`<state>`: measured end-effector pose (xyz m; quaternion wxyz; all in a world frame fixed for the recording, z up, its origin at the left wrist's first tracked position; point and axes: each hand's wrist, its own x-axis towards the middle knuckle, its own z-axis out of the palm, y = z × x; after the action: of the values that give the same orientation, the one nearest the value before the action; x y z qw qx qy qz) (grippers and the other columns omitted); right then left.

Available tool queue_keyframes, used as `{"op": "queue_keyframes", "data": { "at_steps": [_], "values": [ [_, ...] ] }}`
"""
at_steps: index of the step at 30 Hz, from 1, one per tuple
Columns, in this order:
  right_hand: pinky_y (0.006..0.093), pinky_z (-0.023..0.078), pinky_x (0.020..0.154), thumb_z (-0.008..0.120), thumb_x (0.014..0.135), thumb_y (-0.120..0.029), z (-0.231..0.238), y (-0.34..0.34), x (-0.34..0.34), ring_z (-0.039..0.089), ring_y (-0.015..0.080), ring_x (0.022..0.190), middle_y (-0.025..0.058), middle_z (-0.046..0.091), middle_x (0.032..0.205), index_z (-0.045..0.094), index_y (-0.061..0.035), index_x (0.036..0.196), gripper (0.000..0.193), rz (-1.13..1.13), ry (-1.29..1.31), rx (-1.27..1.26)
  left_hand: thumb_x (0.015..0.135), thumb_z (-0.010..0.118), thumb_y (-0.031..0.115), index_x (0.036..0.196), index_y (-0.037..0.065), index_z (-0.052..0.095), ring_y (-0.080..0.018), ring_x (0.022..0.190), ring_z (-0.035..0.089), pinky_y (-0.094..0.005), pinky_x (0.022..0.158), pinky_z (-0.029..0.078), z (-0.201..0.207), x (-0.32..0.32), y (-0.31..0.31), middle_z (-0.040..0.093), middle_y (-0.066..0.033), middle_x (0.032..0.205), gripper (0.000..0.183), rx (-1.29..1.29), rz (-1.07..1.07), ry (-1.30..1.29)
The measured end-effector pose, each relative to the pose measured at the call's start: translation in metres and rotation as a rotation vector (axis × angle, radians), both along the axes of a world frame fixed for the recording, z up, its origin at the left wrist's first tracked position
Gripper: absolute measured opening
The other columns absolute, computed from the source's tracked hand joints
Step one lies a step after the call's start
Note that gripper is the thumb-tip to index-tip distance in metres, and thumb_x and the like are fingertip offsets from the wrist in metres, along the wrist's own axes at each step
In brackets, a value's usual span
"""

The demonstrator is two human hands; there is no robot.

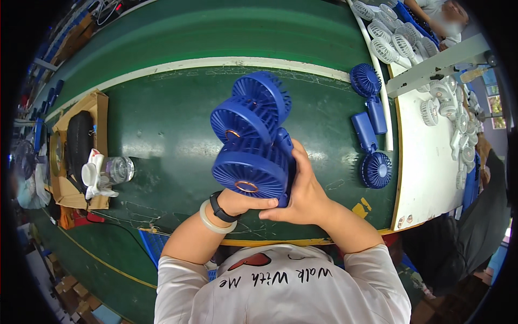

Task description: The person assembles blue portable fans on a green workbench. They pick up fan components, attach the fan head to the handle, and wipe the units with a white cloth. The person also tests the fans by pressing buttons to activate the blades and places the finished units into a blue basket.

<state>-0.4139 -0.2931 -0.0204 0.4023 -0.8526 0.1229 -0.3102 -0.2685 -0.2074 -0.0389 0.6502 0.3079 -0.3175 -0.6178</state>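
Fingers point(302, 161) of the right hand point(306, 202) clasp the bunched blue fans point(253, 166); the left hand's point(240, 203) I can't see. One fan could slip if that hold loosens.

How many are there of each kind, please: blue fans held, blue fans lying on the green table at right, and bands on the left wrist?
Held blue fans: 3
Lying blue fans: 2
Black wristband: 1
Pale bangle: 1
Total: 7
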Motion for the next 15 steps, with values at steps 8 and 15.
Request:
{"op": "queue_keyframes", "data": {
  "at_steps": [8, 15],
  "values": [
    [0.0476, 0.035, 0.099, 0.067, 0.078, -0.017, -0.011, -0.007, -0.007, 0.049, 0.0363, 0.116, 0.0279, 0.041, 0.134, 0.032, -0.0043, 0.118, 0.054, 0.206, -0.177, 0.230, 0.058, 0.083, 0.042, 0.135, 0.003, 0.033, -0.0373, 0.127, 0.039, -0.0511, 0.103, 0.038, 0.021, 0.013, -0.011, 0.030, -0.0188, 0.143, 0.100, -0.151, 0.086, 0.394],
    [0.0392, 0.041, 0.093, 0.056, 0.087, -0.007, -0.025, -0.015, -0.009, 0.056, 0.0249, 0.101, 0.0218, 0.053, 0.121, 0.030, -0.0036, 0.120, 0.042, 0.232, -0.319, 0.511, 0.059, 0.081, 0.041, 0.123, 0.000, 0.042, -0.0406, 0.122, 0.043, -0.0535, 0.096, 0.044, 0.003, 0.023, -0.007, 0.029, -0.0235, 0.141, 0.086, -0.156, 0.028, 0.518]
  ]
}}
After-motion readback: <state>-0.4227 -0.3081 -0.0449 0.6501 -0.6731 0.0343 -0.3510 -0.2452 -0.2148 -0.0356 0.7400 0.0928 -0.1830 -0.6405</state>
